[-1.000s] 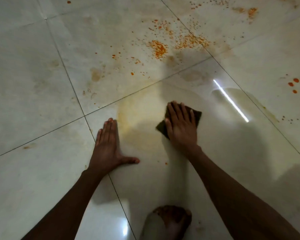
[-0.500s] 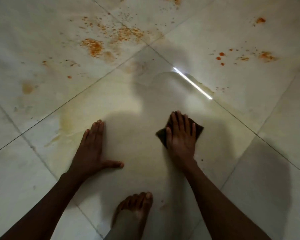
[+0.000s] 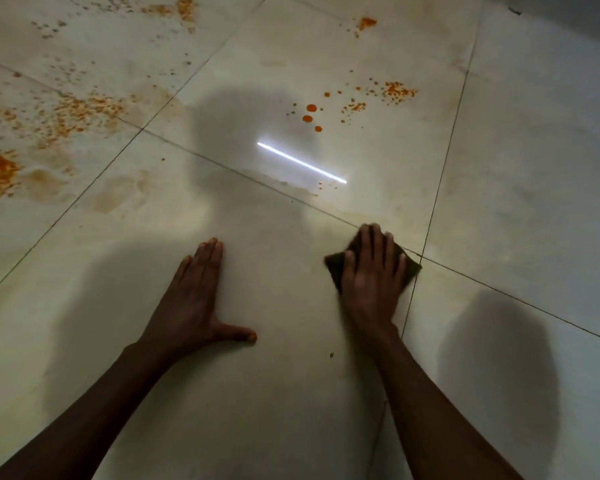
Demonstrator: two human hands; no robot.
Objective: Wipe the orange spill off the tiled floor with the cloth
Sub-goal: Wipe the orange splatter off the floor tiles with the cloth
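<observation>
The dark cloth [image 3: 333, 268] lies flat on the tiled floor [image 3: 520, 188] at the centre right of the frame, right where two grout lines cross. Only its left corner and a strip at its right edge show; the rest is covered. The right hand [image 3: 373, 275] presses down on it with fingers straight and spread, palm flat, nothing curled round the fabric. The hand looks slightly blurred.

The orange spill [image 3: 310, 108] sits well apart from the cloth, higher in the frame: three round drops and fine specks just right of the upper centre, a grainy patch further right, and a small blot near the top edge. Heavier orange blotches and brownish smears spread over the upper left tiles, reaching the left edge.

The left hand [image 3: 194, 299] rests palm-down on the bare tile in the lower middle of the frame, fingers straight and together, thumb stuck out to the right, holding nothing.

A bright streak of reflected light [image 3: 302, 163] lies above the hands, within a soft shadow.
</observation>
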